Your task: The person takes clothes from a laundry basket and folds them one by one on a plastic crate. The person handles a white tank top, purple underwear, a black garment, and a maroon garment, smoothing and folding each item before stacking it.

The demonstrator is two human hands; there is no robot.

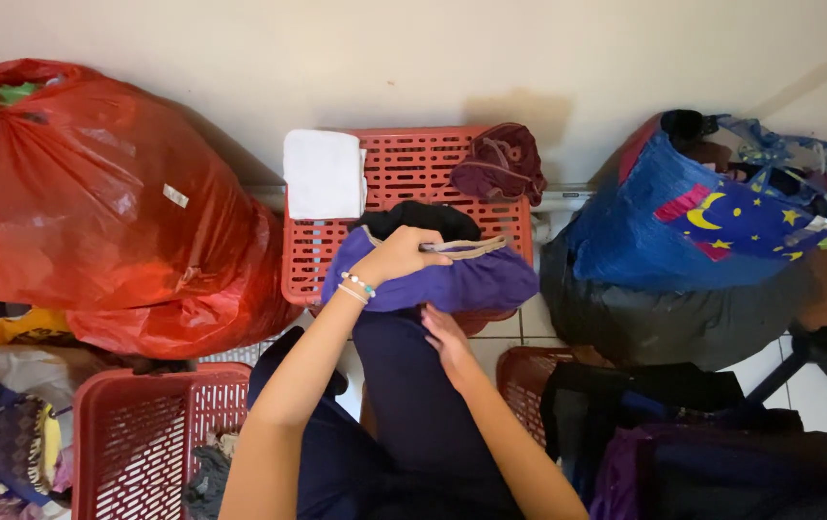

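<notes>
— What's in hand?

— Item one: left hand (402, 254), beaded bracelets at the wrist, fingers curled down and pressed on the top of a purple garment (452, 279) with a tan waistband. Item two: right hand (445, 339), at six o'clock from the garment, fingers tucked under its lower edge; whether they pinch the cloth, I cannot tell.

— And where does the garment sit?

— On an upturned red crate (413, 169), at its near edge, over a black garment (430, 218). At eleven o'clock on the crate, a folded white cloth (323, 173); at one o'clock, a maroon garment (500, 162).

— Around that?

— Nine o'clock, a red plastic sack (95, 202). Three o'clock, a blue starred bag (712, 212). Seven o'clock, a red basket (144, 433).
</notes>
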